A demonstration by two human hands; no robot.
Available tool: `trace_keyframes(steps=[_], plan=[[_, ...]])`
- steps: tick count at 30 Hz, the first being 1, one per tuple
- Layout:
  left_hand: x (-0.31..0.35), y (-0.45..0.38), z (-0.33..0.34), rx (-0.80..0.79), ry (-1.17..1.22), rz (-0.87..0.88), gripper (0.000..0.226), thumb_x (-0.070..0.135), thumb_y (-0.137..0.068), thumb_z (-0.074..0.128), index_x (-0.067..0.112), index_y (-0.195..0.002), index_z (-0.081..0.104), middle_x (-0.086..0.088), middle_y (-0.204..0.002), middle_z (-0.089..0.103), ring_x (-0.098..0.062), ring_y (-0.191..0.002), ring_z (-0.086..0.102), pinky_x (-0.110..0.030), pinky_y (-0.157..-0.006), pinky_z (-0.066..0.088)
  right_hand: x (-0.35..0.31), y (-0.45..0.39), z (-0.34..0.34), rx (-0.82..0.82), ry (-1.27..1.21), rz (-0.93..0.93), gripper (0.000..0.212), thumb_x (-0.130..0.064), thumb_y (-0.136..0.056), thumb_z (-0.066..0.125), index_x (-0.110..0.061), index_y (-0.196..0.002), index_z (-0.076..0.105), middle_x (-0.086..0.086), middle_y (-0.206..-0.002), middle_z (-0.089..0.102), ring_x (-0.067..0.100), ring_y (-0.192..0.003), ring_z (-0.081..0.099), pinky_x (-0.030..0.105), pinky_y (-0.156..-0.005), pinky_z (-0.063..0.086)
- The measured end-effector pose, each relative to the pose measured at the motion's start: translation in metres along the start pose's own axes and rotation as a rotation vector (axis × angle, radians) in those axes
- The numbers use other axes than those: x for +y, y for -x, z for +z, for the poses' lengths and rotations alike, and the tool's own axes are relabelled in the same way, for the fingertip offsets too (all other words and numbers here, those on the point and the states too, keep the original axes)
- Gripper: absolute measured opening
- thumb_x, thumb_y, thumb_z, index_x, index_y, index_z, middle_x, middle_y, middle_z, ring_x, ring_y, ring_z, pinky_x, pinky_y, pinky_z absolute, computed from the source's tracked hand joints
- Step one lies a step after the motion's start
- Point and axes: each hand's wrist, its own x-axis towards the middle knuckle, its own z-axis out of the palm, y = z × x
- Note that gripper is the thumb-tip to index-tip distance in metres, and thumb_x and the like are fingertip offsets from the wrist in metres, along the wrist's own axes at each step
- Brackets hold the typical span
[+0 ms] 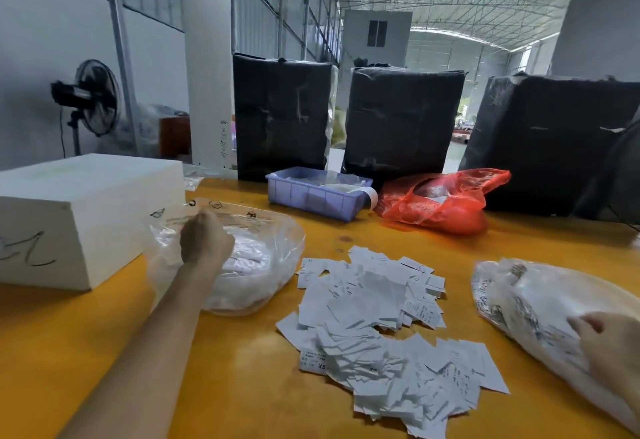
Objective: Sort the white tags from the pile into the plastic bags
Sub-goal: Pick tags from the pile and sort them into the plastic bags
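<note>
A loose pile of white tags (377, 331) lies on the yellow table (242, 386), in front of me. Left of it sits a clear plastic bag (263, 265) holding white tags. My left hand (204, 239) is over that bag's near side with its fingers curled away from me; what they hold is hidden. Another clear plastic bag (519, 303), printed and filled with white tags, lies at the right. My right hand (609, 345) grips this bag's near end, its fingers bent onto the plastic.
A white box (69, 210) stands at the left beside the left bag. Behind the pile are a blue bin (311, 196) and a red plastic bag (440, 203). Three black wrapped bales (398, 120) line the table's far edge. A fan (93, 99) stands beyond.
</note>
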Motion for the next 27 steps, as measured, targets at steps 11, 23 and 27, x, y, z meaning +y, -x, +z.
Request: trace_keyframes(steps=[11, 23, 27], plan=[[0.067, 0.039, 0.024, -0.100, 0.310, 0.330, 0.037, 0.008, -0.085, 0.066, 0.005, -0.121, 0.059, -0.017, -0.114, 0.061, -0.032, -0.101, 0.057, -0.040, -0.083, 0.049, -0.084, 0.028, -0.037, 0.247, -0.684, 0.010, 0.011, -0.005, -0.089, 0.060, 0.001, -0.090, 0.069, 0.014, -0.082, 0.071, 0.027, -0.076, 0.068, 0.039, -0.070, 0.056], [0.108, 0.128, 0.048, -1.129, 0.944, -0.084, 0.050, 0.052, -0.066, 0.069, 0.005, -0.083, 0.070, -0.008, -0.074, 0.071, -0.015, -0.060, 0.066, -0.025, -0.056, 0.054, -0.165, 0.097, -0.002, -0.600, -1.076, -0.033, 0.010, -0.010, -0.090, 0.062, -0.004, -0.082, 0.065, 0.010, -0.065, 0.069, 0.017, -0.052, 0.062, 0.024, -0.053, 0.050], [0.099, 0.129, 0.052, -1.028, 0.866, -0.009, 0.015, 0.015, -0.076, 0.077, 0.003, -0.074, 0.070, -0.012, -0.069, 0.069, -0.010, -0.053, 0.063, -0.018, -0.051, 0.050, -0.164, 0.101, -0.002, -0.608, -1.025, -0.066, 0.011, -0.010, -0.091, 0.060, -0.002, -0.086, 0.065, 0.011, -0.067, 0.071, 0.019, -0.054, 0.063, 0.029, -0.057, 0.050]])
